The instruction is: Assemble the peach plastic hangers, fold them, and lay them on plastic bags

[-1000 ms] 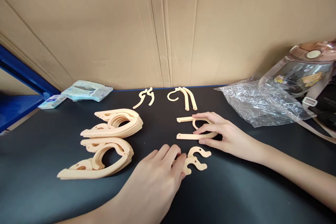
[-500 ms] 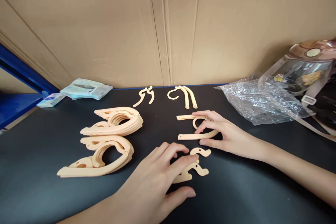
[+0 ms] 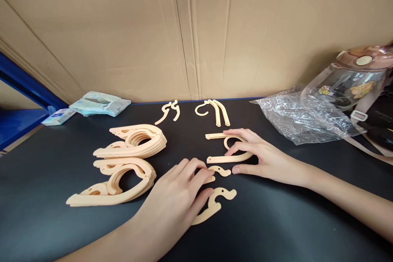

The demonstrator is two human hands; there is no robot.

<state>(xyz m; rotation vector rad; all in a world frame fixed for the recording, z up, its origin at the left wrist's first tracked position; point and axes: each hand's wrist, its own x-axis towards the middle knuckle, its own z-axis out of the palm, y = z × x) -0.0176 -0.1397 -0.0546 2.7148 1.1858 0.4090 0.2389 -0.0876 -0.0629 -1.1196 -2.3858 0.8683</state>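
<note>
Cardboard (image 3: 138,49) stands upright behind a black tabletop (image 3: 276,221). My left hand (image 3: 175,196) bends its fingers over one small hook piece (image 3: 220,169), thumb apart from the index finger; I cannot tell whether it pinches it. Just below that thumb lies another hook piece (image 3: 216,193). My right hand (image 3: 260,155) spreads its fingers apart across the rounded end of a pale folded hanger (image 3: 225,159), which rests just beyond the left fingertips. Stacked hangers (image 3: 132,198) lie left of the left hand; crinkled clear plastic (image 3: 301,114) sits beyond the right.
</note>
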